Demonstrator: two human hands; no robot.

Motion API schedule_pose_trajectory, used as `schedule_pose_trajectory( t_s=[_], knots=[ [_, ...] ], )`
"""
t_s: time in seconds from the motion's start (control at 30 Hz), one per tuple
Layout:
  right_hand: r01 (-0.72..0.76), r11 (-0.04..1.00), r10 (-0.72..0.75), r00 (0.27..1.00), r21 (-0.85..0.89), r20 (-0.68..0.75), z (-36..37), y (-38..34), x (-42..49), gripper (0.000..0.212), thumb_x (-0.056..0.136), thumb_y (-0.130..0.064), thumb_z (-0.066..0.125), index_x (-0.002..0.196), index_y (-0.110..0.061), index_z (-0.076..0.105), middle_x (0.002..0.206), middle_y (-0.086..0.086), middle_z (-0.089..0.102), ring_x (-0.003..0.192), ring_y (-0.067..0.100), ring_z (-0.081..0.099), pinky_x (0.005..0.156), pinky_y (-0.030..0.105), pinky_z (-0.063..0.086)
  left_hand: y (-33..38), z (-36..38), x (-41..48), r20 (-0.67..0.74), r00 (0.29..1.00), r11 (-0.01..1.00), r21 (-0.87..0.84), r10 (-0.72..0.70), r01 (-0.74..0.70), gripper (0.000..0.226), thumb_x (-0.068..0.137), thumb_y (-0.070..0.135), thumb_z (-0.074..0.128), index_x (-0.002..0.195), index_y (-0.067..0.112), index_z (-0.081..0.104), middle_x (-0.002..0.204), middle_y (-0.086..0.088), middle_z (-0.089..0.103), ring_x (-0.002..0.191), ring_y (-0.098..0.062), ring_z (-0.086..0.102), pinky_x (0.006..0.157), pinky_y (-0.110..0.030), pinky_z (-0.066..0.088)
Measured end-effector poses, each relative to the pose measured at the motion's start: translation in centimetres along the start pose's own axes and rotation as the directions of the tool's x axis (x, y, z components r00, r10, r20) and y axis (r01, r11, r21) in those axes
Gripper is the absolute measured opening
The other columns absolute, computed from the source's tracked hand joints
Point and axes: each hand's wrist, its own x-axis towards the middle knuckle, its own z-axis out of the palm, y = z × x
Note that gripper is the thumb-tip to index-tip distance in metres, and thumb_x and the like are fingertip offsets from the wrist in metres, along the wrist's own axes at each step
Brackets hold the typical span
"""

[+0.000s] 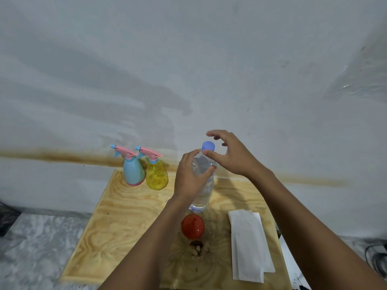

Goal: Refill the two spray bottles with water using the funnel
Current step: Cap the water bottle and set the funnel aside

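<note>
- Head view shows the two spray bottles standing side by side at the far left of the plywood surface (100,227), against the wall: the blue spray bottle (133,172) and the yellow spray bottle (156,174) just beside it, both with pink trigger heads on.
- The orange funnel (192,227) lies near the middle of the surface, untouched.
- The left hand (189,176) is wrapped around the upper body of the clear water bottle (202,185), which stands upright; the right hand (232,153) is half open, its thumb and fingertips spread around the blue cap (208,146), which looks about to be twisted.
- Risk, as I judge it: squeezing the thin bottle while uncapping could spurt water.
- Folded white paper towels (248,245) lie to the right; nothing blocks the spray bottles.
</note>
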Motion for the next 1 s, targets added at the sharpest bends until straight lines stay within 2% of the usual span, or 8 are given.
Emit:
schedule_pose_trajectory(
  t_s=[0.1,0.23,0.33,0.47,0.6,0.7,0.9,1.0],
  knots=[
    [0.02,0.999,-0.022,0.998,0.038,0.058,-0.7,0.0,0.0,0.039,0.093,-0.031,0.065,0.131,-0.027,0.059,0.12,-0.019,0.063,0.111,0.0,0.054,0.097,0.023,0.043,0.1,0.0,0.1,0.007,1.0,1.0,0.004,-0.011,0.011,0.063,0.076,0.042,0.082,0.131,0.027,0.054,0.124,0.016,0.053,0.112,-0.001,0.051,0.095,-0.029,0.05],
    [0.003,0.998,-0.002,1.0,-0.06,0.026,0.0,-0.3,0.0,0.035,0.094,-0.035,0.062,0.128,-0.029,0.061,0.115,-0.017,0.061,0.093,-0.004,0.049,0.084,0.018,0.037,0.2,0.0,-0.1,0.0,1.0,1.0,0.002,-0.007,0.007,0.062,0.076,0.04,0.082,0.13,0.026,0.055,0.125,0.014,0.054,0.116,-0.005,0.052,0.098,-0.032,0.05],
    [-0.025,0.993,0.017,0.997,-0.114,-0.069,1.3,-0.7,-0.1,0.036,0.094,-0.039,0.061,0.128,-0.026,0.061,0.118,-0.006,0.061,0.106,0.005,0.049,0.088,0.02,0.038,0.2,0.0,0.0,-0.007,1.0,1.0,0.001,0.007,-0.007,0.056,0.076,0.037,0.083,0.125,0.029,0.057,0.122,0.014,0.056,0.113,-0.003,0.053,0.096,-0.034,0.051],
    [-0.09,0.992,0.071,0.978,-0.09,-0.198,2.5,-0.7,-0.4,0.044,0.089,-0.047,0.066,0.125,-0.023,0.064,0.119,-0.008,0.063,0.112,0.009,0.051,0.09,0.02,0.039,0.4,-0.2,0.0,0.007,1.0,1.0,-0.004,0.013,-0.013,0.055,0.075,0.036,0.083,0.119,0.045,0.051,0.115,0.023,0.053,0.109,0.013,0.049,0.092,-0.026,0.05],
    [-0.079,0.997,0.08,0.996,0.019,-0.035,0.6,-0.1,-0.3,0.037,0.087,-0.045,0.068,0.12,-0.029,0.065,0.114,-0.013,0.064,0.093,0.002,0.051,0.08,0.016,0.038,0.3,-0.1,0.1,0.016,1.0,1.0,0.009,-0.008,0.008,0.058,0.076,0.039,0.083,0.127,0.031,0.055,0.122,0.017,0.054,0.109,0.004,0.052,0.096,-0.031,0.05],
    [-0.058,0.998,0.059,0.998,-0.019,0.034,-0.1,0.2,-0.1,0.033,0.09,-0.044,0.065,0.119,-0.029,0.065,0.112,-0.016,0.063,0.094,-0.002,0.05,0.081,0.02,0.039,0.2,-0.1,0.2,0.019,1.0,1.0,-0.001,-0.022,0.022,0.062,0.076,0.039,0.082,0.13,0.027,0.054,0.125,0.014,0.054,0.115,-0.003,0.052,0.097,-0.032,0.05],
    [-0.127,0.986,0.093,0.954,-0.104,-0.286,3.1,-0.5,-0.9,0.036,0.087,-0.051,0.065,0.109,-0.022,0.066,0.104,-0.013,0.062,0.102,0.007,0.049,0.087,0.023,0.041,0.2,-0.2,0.2,0.007,1.0,1.0,-0.01,0.004,-0.004,0.054,0.074,0.031,0.084,0.118,0.04,0.055,0.116,0.022,0.054,0.109,0.009,0.051,0.091,-0.024,0.049],
    [-0.149,0.988,0.132,0.949,-0.036,-0.285,3.0,-0.3,-1.1,0.036,0.082,-0.054,0.069,0.105,-0.026,0.066,0.101,-0.017,0.062,0.096,0.002,0.05,0.079,0.019,0.042,0.2,-0.2,0.2,0.019,1.0,1.0,-0.007,0.009,-0.009,0.054,0.074,0.034,0.084,0.117,0.045,0.053,0.116,0.023,0.054,0.11,0.008,0.051,0.091,-0.023,0.048]
  ],
)
